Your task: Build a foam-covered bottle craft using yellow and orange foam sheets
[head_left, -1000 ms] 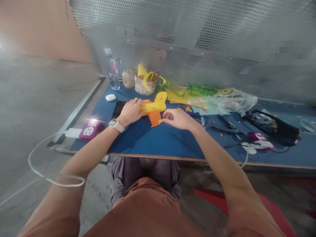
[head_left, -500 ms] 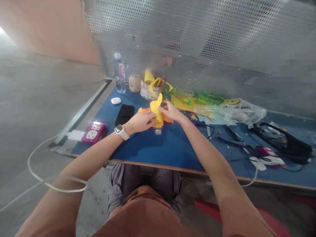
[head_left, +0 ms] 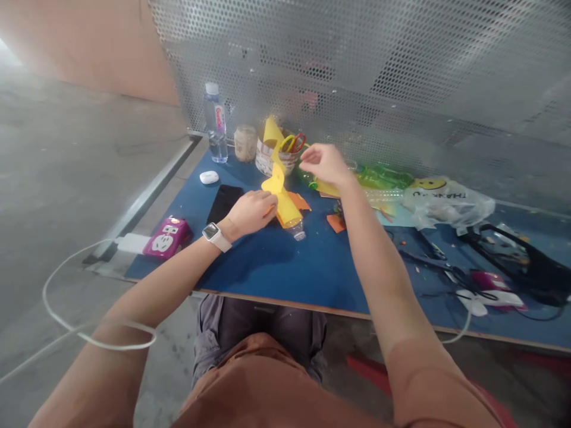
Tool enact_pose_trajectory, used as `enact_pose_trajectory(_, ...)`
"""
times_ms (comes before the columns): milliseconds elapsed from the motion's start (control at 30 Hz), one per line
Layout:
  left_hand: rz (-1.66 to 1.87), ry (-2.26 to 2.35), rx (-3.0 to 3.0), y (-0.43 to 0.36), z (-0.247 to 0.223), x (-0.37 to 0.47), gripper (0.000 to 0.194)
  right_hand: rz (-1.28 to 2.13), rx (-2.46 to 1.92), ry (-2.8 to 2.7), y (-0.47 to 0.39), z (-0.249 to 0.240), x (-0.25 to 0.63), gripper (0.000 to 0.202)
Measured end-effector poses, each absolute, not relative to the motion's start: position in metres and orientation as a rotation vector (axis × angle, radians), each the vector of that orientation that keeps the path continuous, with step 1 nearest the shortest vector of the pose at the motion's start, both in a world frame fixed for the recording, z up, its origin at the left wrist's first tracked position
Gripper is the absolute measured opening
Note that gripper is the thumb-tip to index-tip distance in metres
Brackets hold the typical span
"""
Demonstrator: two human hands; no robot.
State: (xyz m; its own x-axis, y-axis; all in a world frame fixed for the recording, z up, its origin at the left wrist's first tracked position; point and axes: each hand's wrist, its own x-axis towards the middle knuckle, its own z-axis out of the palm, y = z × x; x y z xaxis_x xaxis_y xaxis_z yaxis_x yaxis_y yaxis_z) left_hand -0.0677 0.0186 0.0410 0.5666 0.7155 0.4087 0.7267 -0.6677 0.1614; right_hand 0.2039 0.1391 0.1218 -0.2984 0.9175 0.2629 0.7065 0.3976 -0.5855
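Touching the left hand (head_left: pixel 252 213), the yellow-wrapped bottle (head_left: pixel 288 210) lies rightward.

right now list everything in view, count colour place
paper-wrapped bottle: 1, yellow and orange, table middle
phone-like slab: 1, black, left of bottle
small case: 1, white, behind slab
water bottle: 1, clear, back left
jar: 1, pale, beside water bottle
basket: 1, white, beside jar
scissors: count unclear, yellow and red, in basket
bottles: count unclear, green and clear, right
plastic bag: 1, white, right
boxes: 2, purple, left and right
frame-like part: 1, black, far right
cables and clutter: uncounted, mixed, right
paper scrap: 1, orange, right of bottle
table: 1, blue, front
mesh panel: 1, grey, behind table
watch: 1, white strap, left wrist
left hand: 1, bare, touching paper-wrapped bottle
right hand: 1, bare, raised right of basket
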Motion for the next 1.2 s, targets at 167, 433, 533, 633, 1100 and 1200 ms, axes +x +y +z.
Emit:
enact_pose_trajectory(167, -0.708, -1.579, -2.612, 0.033, 0.039, -0.084, 0.023, -0.013, -1.435, -2.113, 0.178, 0.119, 0.199, 0.038)
enact_pose_trajectory(433, -0.63, -1.637, -2.606, 0.031, 0.039, -0.085, 0.027, -0.033, -1.447, -2.162, 0.207, 0.081, 0.164, 0.029)
enact_pose_trajectory(533, -0.614, -1.606, -2.613, 0.028, 0.04, -0.081, 0.03, -0.027, -1.443, -2.14, 0.208, 0.084, 0.155, 0.027)
enact_pose_trajectory(633, -0.577, -1.589, -2.638, 0.026, 0.038, -0.078, 0.028, -0.029, -1.427, -2.069, 0.209, 0.084, 0.151, 0.036)
enact_pose_trajectory(1100, -0.623, -1.61, -2.672, 0.025, 0.031, -0.076, 0.019, -0.056, -1.364, -2.033, 0.226, 0.07, 0.147, 0.034)
enact_pose_trajectory(1200, -0.638, -1.602, -2.678, 0.024, 0.031, -0.076, 0.018, -0.094, -1.365, -2.011, 0.213, 0.09, 0.148, 0.034)
